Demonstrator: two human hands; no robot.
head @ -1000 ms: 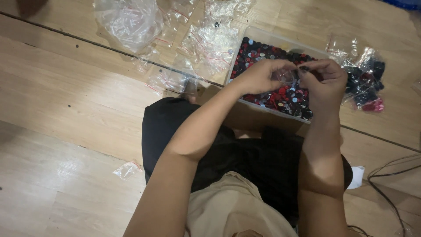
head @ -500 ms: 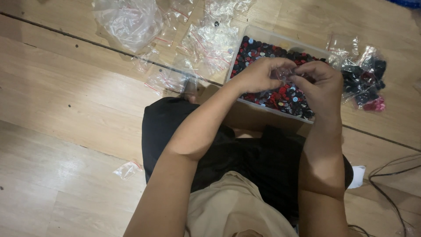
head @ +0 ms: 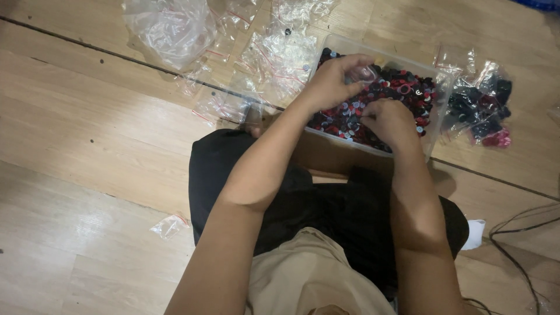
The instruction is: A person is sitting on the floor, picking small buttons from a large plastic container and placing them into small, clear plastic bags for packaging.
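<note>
The left hand (head: 329, 81) pinches one small clear bag (head: 363, 74) over the tub; its grip is closed on the bag's edge. The right hand (head: 389, 119) rests knuckles-up on the caps, fingers curled under, so its grip cannot be told. One clear plastic tub (head: 436, 79) holds many small red and black caps (head: 408, 90), too many to count. A filled bag (head: 481, 105) lies just right of it; loose empty bags (head: 280, 52) crowd the wooden floor (head: 87, 134) to its left.

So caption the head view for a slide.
Left hand holds a small clear bag while right hand digs in a button-filled tub.
</note>
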